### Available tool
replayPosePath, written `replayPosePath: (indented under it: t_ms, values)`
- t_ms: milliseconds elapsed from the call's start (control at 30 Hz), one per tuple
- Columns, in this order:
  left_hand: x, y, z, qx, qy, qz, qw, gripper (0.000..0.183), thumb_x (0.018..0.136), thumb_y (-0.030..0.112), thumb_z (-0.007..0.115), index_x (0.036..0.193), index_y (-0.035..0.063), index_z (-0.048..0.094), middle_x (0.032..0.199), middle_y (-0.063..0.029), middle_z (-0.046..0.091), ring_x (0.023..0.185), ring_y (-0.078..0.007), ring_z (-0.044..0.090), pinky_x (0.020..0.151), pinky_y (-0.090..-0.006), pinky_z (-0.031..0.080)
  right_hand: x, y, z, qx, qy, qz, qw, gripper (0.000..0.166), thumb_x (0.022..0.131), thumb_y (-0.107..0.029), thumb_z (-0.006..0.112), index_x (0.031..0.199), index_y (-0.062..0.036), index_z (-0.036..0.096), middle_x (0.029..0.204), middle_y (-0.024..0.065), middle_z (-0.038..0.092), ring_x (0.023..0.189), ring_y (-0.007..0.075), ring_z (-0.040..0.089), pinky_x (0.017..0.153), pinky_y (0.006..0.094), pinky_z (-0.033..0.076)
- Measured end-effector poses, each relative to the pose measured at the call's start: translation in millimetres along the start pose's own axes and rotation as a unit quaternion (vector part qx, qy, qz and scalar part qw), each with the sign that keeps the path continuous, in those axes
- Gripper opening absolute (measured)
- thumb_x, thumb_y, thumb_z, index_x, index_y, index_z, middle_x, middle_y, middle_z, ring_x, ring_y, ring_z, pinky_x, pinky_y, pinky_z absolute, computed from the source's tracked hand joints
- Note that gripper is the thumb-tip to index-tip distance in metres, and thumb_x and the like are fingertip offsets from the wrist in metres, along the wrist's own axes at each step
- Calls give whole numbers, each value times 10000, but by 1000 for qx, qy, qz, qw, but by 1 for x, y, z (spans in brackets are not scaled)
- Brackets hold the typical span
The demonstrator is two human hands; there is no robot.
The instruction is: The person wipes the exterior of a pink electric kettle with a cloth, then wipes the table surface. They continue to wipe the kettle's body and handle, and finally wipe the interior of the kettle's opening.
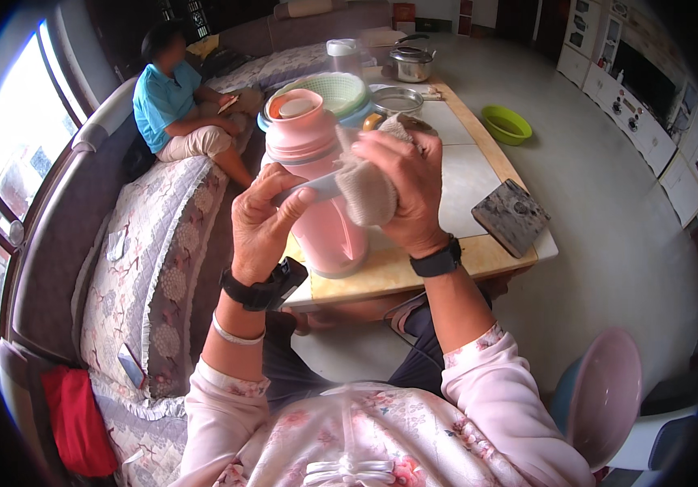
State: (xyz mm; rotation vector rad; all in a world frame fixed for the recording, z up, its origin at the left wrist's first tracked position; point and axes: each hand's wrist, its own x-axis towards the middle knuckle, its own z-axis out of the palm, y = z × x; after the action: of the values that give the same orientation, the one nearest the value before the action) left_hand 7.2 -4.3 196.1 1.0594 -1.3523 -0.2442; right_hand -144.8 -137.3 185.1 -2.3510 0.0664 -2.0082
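Note:
A pink vacuum flask [331,243] with a grey base stands upright on the table [468,182], directly before me. Between thumb and fingers, my left hand [257,222] pinches one end of a flat grey piece [323,186] in front of the flask. My right hand [413,185] grips a beige knit cloth [368,192], which wraps over the other end of that piece. Whether the grey piece is joined to the flask is hidden by the cloth and fingers. The flask's top shows a round, pale centre inside an orange-pink rim.
Behind the flask sit a green colander [354,91], a steel dish [399,99], a lidded steel pot [413,66] and a clear white-lidded container [344,56]. A dark square slab [511,217] lies at the table's right corner. A person [172,109] sits on the left sofa; a green basin [507,125] is on the floor.

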Motion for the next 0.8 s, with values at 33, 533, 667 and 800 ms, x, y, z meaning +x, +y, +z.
replayPosePath:
  t_ms: [33, 533, 667, 800]
  values:
    - [1, 2, -3, -20, -1, 2, 1000, 123, 852, 66, 693, 890, -47, 660, 827, -18, 563, 798, -99, 510, 747, -237, 401, 0, 6, 2, 9, 0, -3, 1000, 495, 689, -204, 793, 1136, -98, 609, 1162, 70, 631, 1070, 231, 547, 943, 398, 378]
    - [30, -61, -71, -111, 149, -47, 981, 327, 1009, 288, 461, 902, 9, 595, 831, -49, 575, 839, -143, 515, 859, -296, 397, -40, 44, 43, 80, -42, 159, 983, 391, 669, 40, 739, 1027, -81, 634, 1031, 45, 648, 946, 240, 557, 844, 337, 458]
    - [-11, -62, -43, -162, 307, -117, 930, 497, 994, 374, 474, 1362, 42, 438, 1265, -85, 558, 1164, -177, 514, 1011, -364, 367, -42, 43, 39, 46, -34, 147, 988, 440, 629, 44, 734, 1040, -74, 630, 1037, 42, 649, 953, 251, 555, 846, 352, 455]
    - [-61, -64, 2, -174, 209, -187, 944, 543, 954, 213, 538, 1434, 36, 355, 1243, -86, 560, 1170, -161, 506, 999, -352, 377, -39, 25, 39, 19, -25, 142, 989, 476, 624, -4, 760, 1073, -79, 621, 1052, 55, 639, 958, 270, 548, 849, 375, 443]
